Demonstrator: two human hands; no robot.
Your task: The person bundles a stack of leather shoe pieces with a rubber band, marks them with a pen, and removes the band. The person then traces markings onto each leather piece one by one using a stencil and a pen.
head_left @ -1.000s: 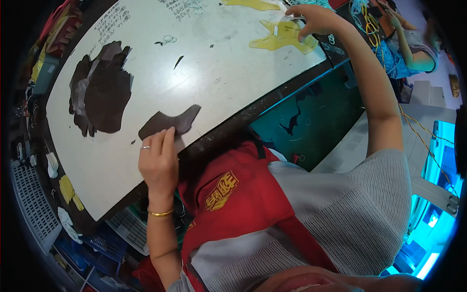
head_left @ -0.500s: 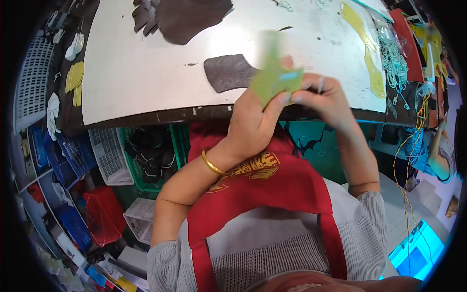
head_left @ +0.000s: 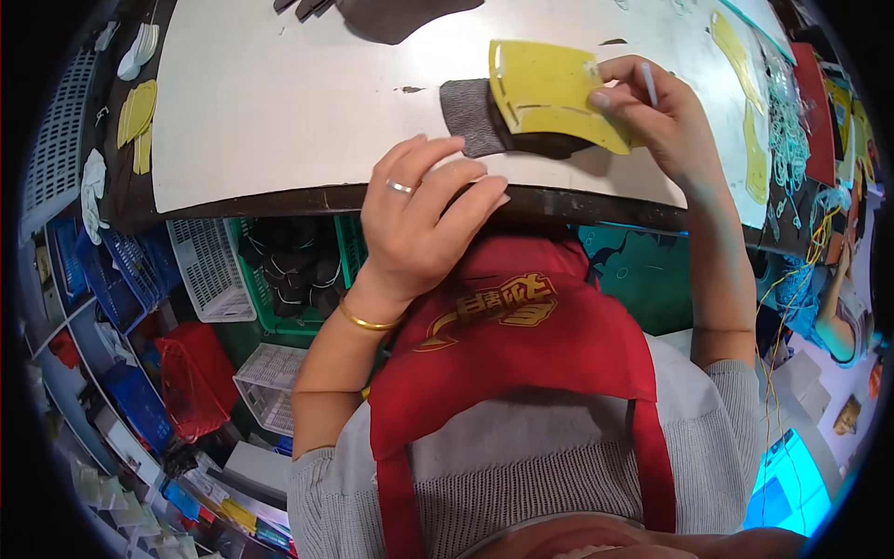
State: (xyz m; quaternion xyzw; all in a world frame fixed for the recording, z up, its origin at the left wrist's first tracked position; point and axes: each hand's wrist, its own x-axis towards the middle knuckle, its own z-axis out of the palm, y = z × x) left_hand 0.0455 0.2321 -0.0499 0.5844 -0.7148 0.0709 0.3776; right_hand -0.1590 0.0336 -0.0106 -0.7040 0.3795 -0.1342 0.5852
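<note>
My right hand [head_left: 658,114] grips a translucent yellow pattern template [head_left: 549,79] by its right edge. A slim pale stick [head_left: 649,84], perhaps a pen, stands up between its fingers. The template has curved edges and slots cut in it, and is tilted above the table. Under it lies a dark brown leather piece [head_left: 470,116], its right part covered by the template and its shadow. My left hand [head_left: 419,210], with a ring and a gold bangle, holds nothing. Its fingers are loosely curled and apart at the table's front edge, left of and below the leather.
More dark leather pieces [head_left: 400,14] lie at the white table's [head_left: 279,112] far side. At the right are other yellow templates [head_left: 755,154] and a tangle of pale cords [head_left: 790,140]. Yellow pieces [head_left: 137,116] and a white glove [head_left: 95,191] lie left. Crates [head_left: 214,270] stand below.
My left hand has let go of the template and drawn back to the left. My right hand has carried the template rightward and turned it flatter, over the leather piece.
</note>
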